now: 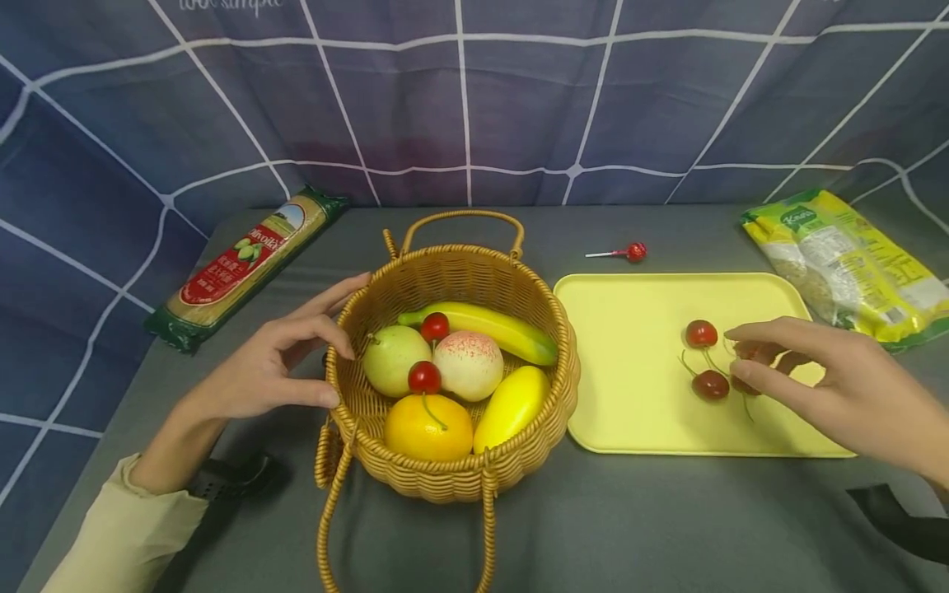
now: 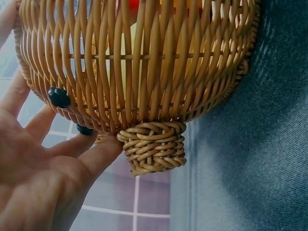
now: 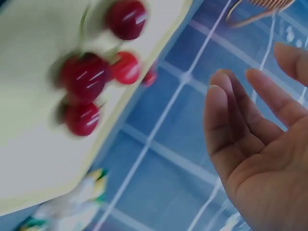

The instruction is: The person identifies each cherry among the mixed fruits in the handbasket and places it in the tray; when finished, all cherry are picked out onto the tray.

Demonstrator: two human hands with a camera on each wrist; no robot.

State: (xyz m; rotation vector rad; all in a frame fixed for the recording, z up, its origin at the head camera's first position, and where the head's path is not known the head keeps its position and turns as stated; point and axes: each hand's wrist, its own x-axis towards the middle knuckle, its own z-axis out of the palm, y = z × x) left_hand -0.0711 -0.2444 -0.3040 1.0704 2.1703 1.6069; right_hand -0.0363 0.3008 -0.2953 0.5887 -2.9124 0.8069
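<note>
My left hand (image 1: 274,354) rests against the left side of a wicker basket (image 1: 452,482), fingers spread and fingertips at the rim. In the left wrist view the thumb (image 2: 103,156) lies beside the woven clasp (image 2: 154,147). Inside the basket are a green pear (image 1: 395,361), a banana (image 1: 511,331), a peach (image 1: 469,366), an orange (image 1: 428,428), a yellow mango (image 1: 513,405) and two cherries (image 1: 425,377). My right hand (image 1: 838,383) hovers over the yellow tray (image 1: 630,371), fingers loosely bent and holding nothing. Several cherries (image 3: 86,77) lie close by its fingertips on the tray.
A lollipop (image 1: 630,252) lies behind the tray. At the back right sits a yellow-green food bag (image 1: 853,263); a spaghetti pack (image 1: 245,268) lies at the back left. The basket's front handle (image 1: 485,527) hangs toward me. A tiled-pattern cloth (image 1: 474,99) hangs behind the table.
</note>
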